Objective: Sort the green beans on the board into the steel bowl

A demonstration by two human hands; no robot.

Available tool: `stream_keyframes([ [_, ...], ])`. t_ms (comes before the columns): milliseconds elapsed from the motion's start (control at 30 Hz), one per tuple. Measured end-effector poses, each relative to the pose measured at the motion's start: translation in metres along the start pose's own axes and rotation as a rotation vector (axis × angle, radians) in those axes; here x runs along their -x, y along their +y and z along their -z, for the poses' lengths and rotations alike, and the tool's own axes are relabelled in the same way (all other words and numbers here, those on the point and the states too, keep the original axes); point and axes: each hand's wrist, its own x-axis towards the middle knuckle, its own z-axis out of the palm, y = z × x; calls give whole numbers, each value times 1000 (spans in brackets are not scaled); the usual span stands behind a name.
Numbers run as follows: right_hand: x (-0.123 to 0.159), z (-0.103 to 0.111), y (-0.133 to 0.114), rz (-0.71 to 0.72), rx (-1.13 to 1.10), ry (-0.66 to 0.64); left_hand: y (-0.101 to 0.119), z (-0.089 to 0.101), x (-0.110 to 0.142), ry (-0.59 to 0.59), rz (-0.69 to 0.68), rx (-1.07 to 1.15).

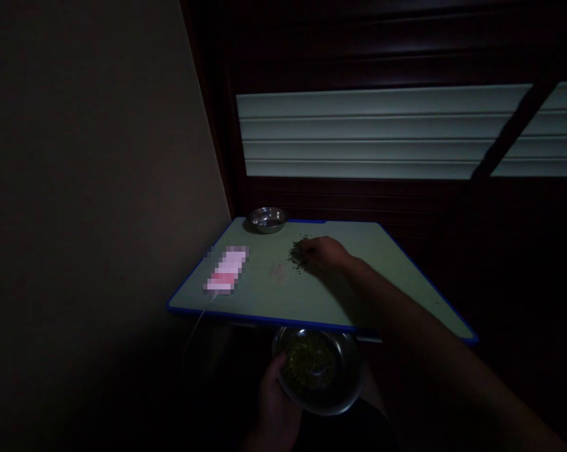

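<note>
My left hand (276, 395) grips the rim of a shiny metal bowl (346, 383), thumb over its edge, below the table's front edge. Inside that bowl lies a loose mass of small yellow-green bits (309, 358). Over the table, my right hand (328, 251) reaches into a small scattered pile of dark, leaf-like bits (296, 252). Its fingers are bent together at the pile's right side, and the fingertips are partly hidden in the dim light. A faint patch of pale reddish specks (277, 272) lies to the left of the pile.
The pale table (382, 289) has a blue edge. A second metal bowl (267, 221) stands at its back left corner. A lit phone (227, 270) with a cable (196, 326) lies on the left. A wall (123, 157) and dark slatted panelling (358, 132) bound the table.
</note>
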Motion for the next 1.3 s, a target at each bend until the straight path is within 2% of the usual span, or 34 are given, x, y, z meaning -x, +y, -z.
stream_keyframes([
  [300, 15, 11, 2, -14, 34, -24, 0, -1, 2, -14, 7, -2],
  [500, 2, 10, -5, -48, 25, 40, 0, 0, 0, -33, 17, 7],
  [567, -4, 6, -9, -39, 24, 35, 1, -2, 1, -15, 10, 11],
  [733, -13, 0, -20, -63, 36, -7, 1, 0, 4, -56, -26, 18],
  [833, -14, -1, -23, -71, 61, -42, 1, 1, 3, -28, -18, 8],
  [1300, -10, 2, -6, 55, 59, -88, 0, 0, 1, -6, -2, 6],
])
